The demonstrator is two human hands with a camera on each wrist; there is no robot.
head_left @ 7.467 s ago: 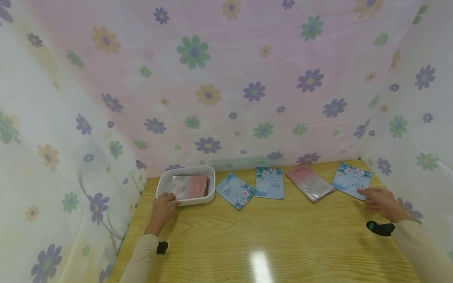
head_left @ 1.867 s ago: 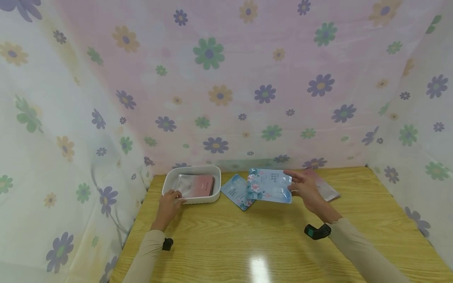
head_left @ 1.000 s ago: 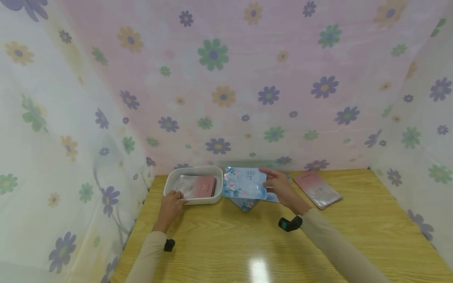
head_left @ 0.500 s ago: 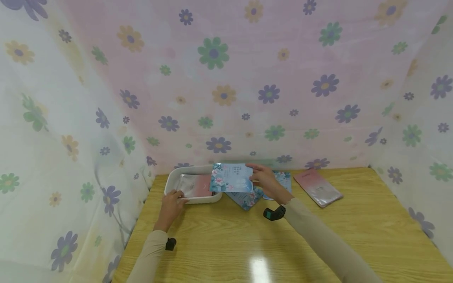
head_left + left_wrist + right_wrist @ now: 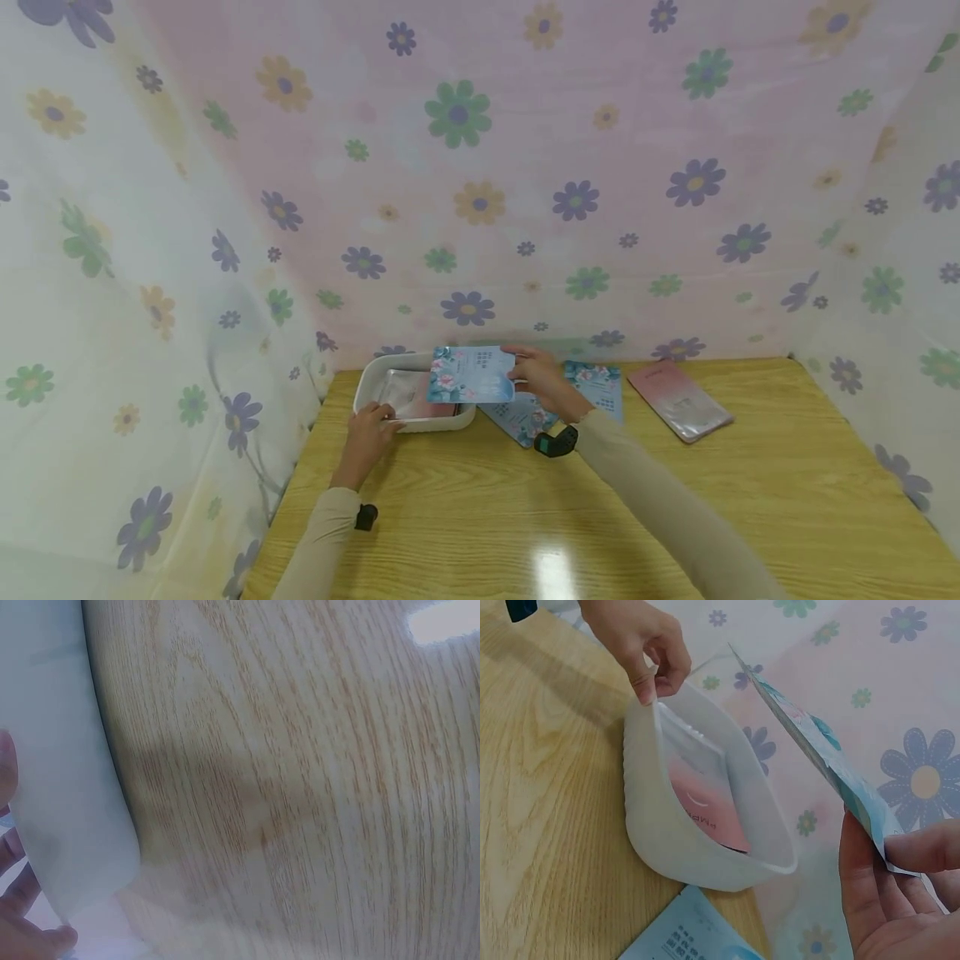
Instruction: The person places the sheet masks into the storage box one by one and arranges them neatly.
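In the head view my right hand (image 5: 542, 379) grips a blue floral sheet mask packet (image 5: 472, 375) by its right end, above the right part of a white basket (image 5: 431, 426). Seen from the right wrist, the thumb lies on one face of that packet (image 5: 829, 761) and fingers on the other; it is tilted and apart from the basket (image 5: 656, 825). My left hand (image 5: 369, 437) pinches the basket's rim at its front left, as the right wrist view also shows. Inside the basket lie pink-and-silver packets (image 5: 405, 395), partly hidden by the held one.
Right of the basket, one blue packet (image 5: 525, 421) lies askew, partly covered by the held packet. Another blue packet (image 5: 600, 387) is behind my right forearm. Farther right rests a pink packet (image 5: 680, 402). A flowered curtain (image 5: 570, 250) borders the wooden table (image 5: 480, 517).
My right hand has picked up the far-right blue packet from the table and carried it left, over the other packets to above the basket. My left hand has stayed on the rim.
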